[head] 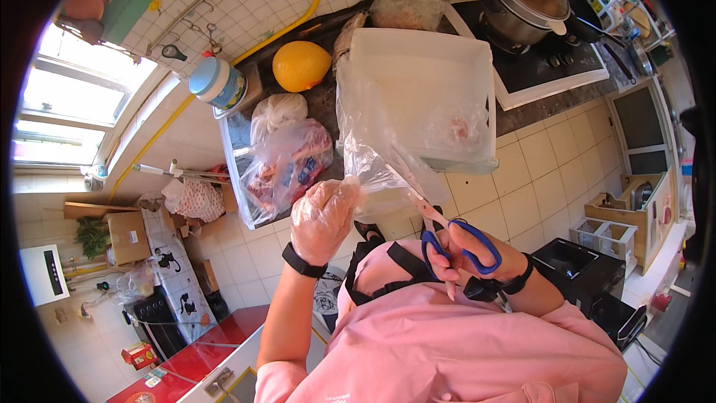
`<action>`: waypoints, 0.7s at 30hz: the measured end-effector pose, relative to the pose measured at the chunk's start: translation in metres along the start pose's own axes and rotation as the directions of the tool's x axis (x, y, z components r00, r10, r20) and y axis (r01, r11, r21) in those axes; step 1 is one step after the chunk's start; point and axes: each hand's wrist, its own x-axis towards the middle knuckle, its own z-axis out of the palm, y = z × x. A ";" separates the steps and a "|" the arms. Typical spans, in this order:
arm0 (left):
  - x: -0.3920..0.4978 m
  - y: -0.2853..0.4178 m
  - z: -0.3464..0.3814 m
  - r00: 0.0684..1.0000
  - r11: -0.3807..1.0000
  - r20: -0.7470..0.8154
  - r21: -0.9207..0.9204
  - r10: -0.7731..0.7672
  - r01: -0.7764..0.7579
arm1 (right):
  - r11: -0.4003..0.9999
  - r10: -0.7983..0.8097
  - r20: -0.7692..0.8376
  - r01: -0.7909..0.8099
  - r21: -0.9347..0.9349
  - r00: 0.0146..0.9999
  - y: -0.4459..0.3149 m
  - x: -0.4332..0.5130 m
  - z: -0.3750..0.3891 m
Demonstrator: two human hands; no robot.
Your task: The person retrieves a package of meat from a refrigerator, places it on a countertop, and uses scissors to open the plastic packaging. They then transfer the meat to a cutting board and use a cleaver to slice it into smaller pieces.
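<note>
My left hand (pixel 324 218), in a thin clear plastic glove, grips the gathered end of a clear plastic bag (pixel 372 145) and pulls it taut. Blue-handled scissors (pixel 428 212) are in my right hand (pixel 454 260), with fingers through the handle loops. Their blades point up and left, against or just over the bag's stretched film; whether they cut into it cannot be told. Behind the bag stands a white plastic bin (pixel 422 64) at the counter's front edge. Inside the bin, a small pinkish piece (pixel 460 127) shows through clear film.
Bagged red meat (pixel 288 162) lies left of the bin, near a white knotted bag (pixel 279 112). A yellow melon (pixel 302 66) and a blue-lidded tub (pixel 218 84) stand behind. To the right, a lidded pot (pixel 523 5) sits on the hob (pixel 551 75).
</note>
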 end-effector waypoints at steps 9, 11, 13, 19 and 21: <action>0.006 -0.011 0.006 0.999 0.992 -0.032 0.126 0.024 -0.020 | 0.997 -0.016 -0.077 0.011 -0.075 0.997 -0.002 -0.015 0.001; 0.007 -0.014 0.007 0.999 0.992 -0.045 0.125 0.014 -0.009 | 0.995 -0.055 -0.051 0.050 -0.084 0.997 -0.005 -0.019 -0.002; 0.007 -0.014 0.009 0.998 0.991 -0.050 0.125 -0.040 0.046 | 0.992 -0.078 -0.041 0.073 -0.103 0.996 -0.006 -0.021 -0.008; 0.012 -0.014 0.011 0.976 0.985 -0.159 0.065 -0.148 0.159 | 0.991 0.022 -0.008 -0.023 -0.131 1.000 0.006 -0.023 -0.033; 0.018 -0.019 0.010 0.961 0.962 -0.187 0.143 -0.203 0.231 | 0.984 0.050 0.003 -0.049 -0.173 0.999 0.008 -0.026 -0.040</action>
